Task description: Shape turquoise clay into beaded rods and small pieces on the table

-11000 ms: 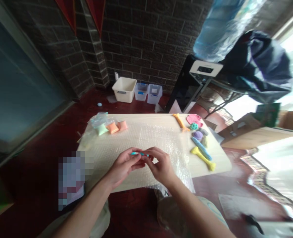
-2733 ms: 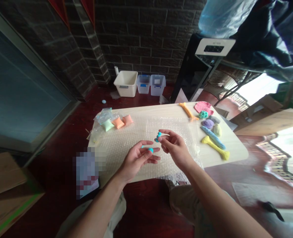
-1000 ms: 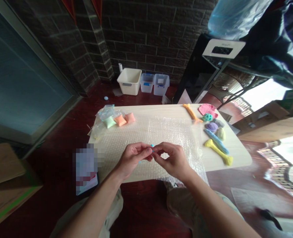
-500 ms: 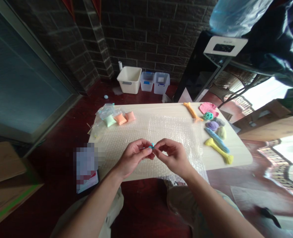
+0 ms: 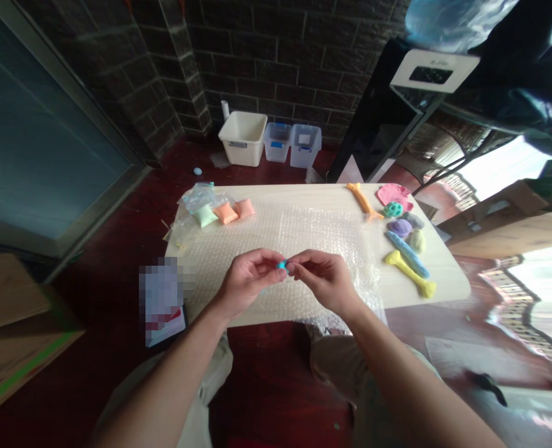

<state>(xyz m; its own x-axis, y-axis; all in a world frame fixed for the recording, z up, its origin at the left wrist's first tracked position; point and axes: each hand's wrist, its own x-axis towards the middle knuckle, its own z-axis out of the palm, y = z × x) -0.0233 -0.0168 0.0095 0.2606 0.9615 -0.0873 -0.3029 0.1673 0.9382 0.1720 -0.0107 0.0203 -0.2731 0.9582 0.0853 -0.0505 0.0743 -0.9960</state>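
Between my fingertips, above the bubble wrap, is a small turquoise-blue piece of modelling clay [image 5: 282,266]. My left hand [image 5: 250,277] pinches it from the left with thumb and fingers. From the right, the thumb and fingertips of my right hand [image 5: 326,277] close on the same piece. Fingers cover part of it, so its full shape is hidden. A bubble wrap sheet [image 5: 322,233] lies flat under both hands. A tiny bluish spot shows just below my left fingers, too small to make out.
On the table [image 5: 444,274], at right, lie an orange bone shape [image 5: 363,200], a yellow bone shape [image 5: 411,274], a blue roll [image 5: 407,254], a purple lump [image 5: 399,228] and a pink flat piece [image 5: 394,195]. Clay packets [image 5: 226,213] lie at left. Bins [image 5: 244,140] stand beyond.
The blue clay has turned between my fingertips and shows more of its surface. Both hands stay pinched on it. The whole view has shifted slightly.
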